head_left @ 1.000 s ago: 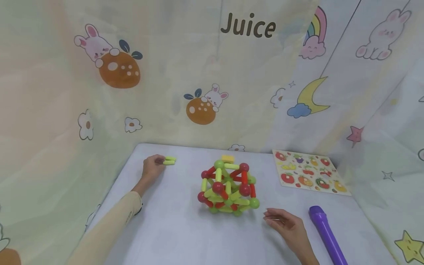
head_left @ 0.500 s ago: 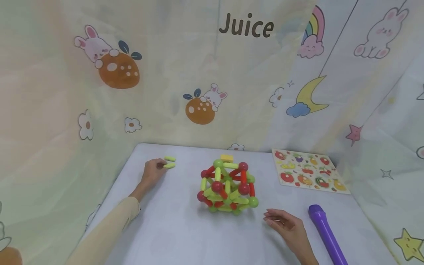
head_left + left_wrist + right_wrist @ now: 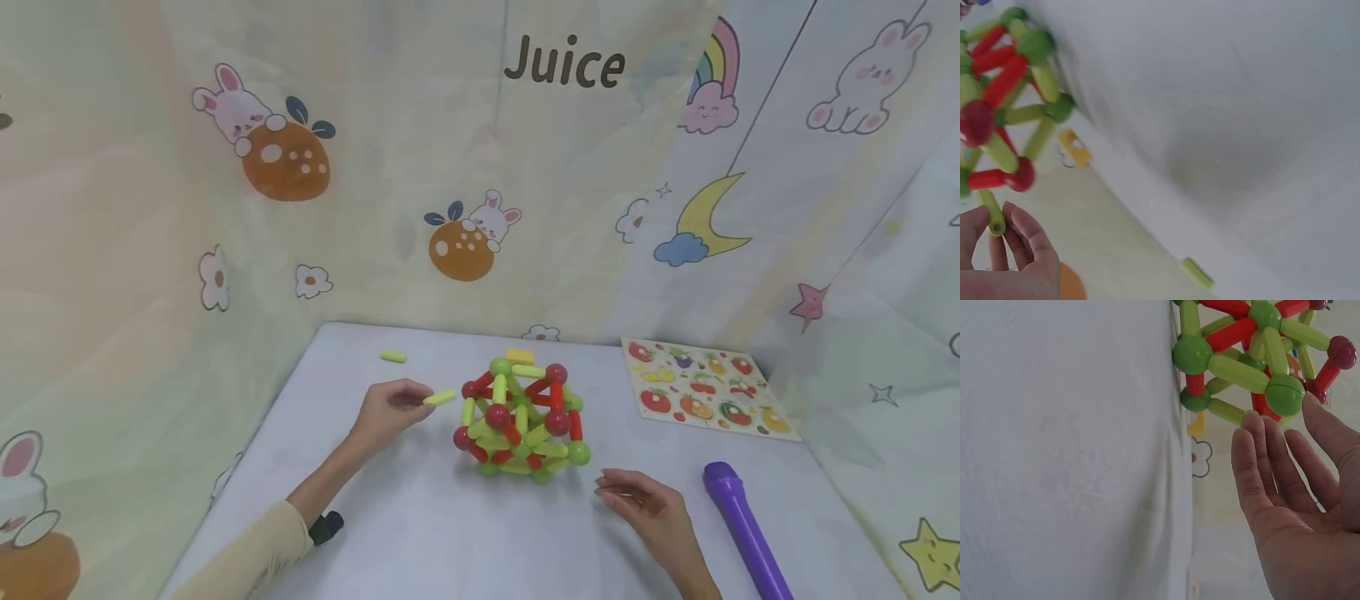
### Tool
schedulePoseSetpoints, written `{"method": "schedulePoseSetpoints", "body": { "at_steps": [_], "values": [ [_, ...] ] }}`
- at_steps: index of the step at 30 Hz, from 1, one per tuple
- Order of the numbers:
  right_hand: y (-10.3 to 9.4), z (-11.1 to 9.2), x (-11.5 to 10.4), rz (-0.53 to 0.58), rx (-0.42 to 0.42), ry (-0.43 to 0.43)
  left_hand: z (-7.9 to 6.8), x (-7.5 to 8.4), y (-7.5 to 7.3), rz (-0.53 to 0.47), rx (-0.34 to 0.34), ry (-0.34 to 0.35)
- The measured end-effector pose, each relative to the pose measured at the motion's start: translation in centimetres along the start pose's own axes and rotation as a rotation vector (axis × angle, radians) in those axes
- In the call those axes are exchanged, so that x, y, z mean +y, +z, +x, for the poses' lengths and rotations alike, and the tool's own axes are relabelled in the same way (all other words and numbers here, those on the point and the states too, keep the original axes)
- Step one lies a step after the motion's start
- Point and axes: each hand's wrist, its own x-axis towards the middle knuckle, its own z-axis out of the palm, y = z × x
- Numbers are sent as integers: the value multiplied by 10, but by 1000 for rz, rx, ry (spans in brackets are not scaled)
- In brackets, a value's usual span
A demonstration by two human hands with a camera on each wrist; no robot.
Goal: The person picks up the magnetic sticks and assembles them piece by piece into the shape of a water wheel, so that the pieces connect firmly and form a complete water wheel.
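Note:
My left hand (image 3: 393,414) pinches a yellow-green magnetic rod (image 3: 439,397) between thumb and fingertips, just left of a ball-and-rod structure. In the left wrist view the held rod (image 3: 992,214) shows its round end. The magnetic structure (image 3: 521,421), built of red and green balls with red and yellow-green rods, stands mid-table. My right hand (image 3: 651,512) hovers at its front right with relaxed, slightly bent fingers and holds nothing. In the right wrist view that hand (image 3: 1300,494) lies close to a green ball (image 3: 1285,395); whether they touch I cannot tell.
One loose yellow-green rod (image 3: 393,357) lies at the back left of the white table (image 3: 405,533). A small yellow block (image 3: 520,357) sits behind the structure. At the right are a fruit picture board (image 3: 708,389) and a purple toy microphone (image 3: 746,529). A printed curtain surrounds the table.
My left hand has picked up one of the two rods at the back left and carried it right and forward toward the structure. The right hand stays where it was.

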Motion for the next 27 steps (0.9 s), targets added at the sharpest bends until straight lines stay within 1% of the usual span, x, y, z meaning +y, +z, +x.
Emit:
{"method": "schedulePoseSetpoints", "body": {
  "at_steps": [3, 5, 8, 12, 16, 20, 23, 27],
  "values": [
    [1, 0, -1, 2, -3, -3, -11, 15, 6, -62, -40, 20],
    [1, -1, -2, 0, -3, -4, -16, 24, 8, -84, -60, 34],
    [1, -2, -3, -8, 2, -4, -22, 35, 10, -95, -81, 55],
    [1, -3, -5, -14, -2, -13, -27, 46, 11, -101, -94, 90],
    [1, -3, -4, -8, -6, -26, -30, 57, 13, -115, -104, 143],
    [0, -4, -3, -2, -7, -32, -32, 68, 20, -139, -142, 195],
    [1, -4, -2, 0, -4, -21, -32, 76, 27, -159, -165, 215],
    [1, -5, -1, -4, 5, 14, -32, 83, 34, -157, -165, 238]
  ]
}}
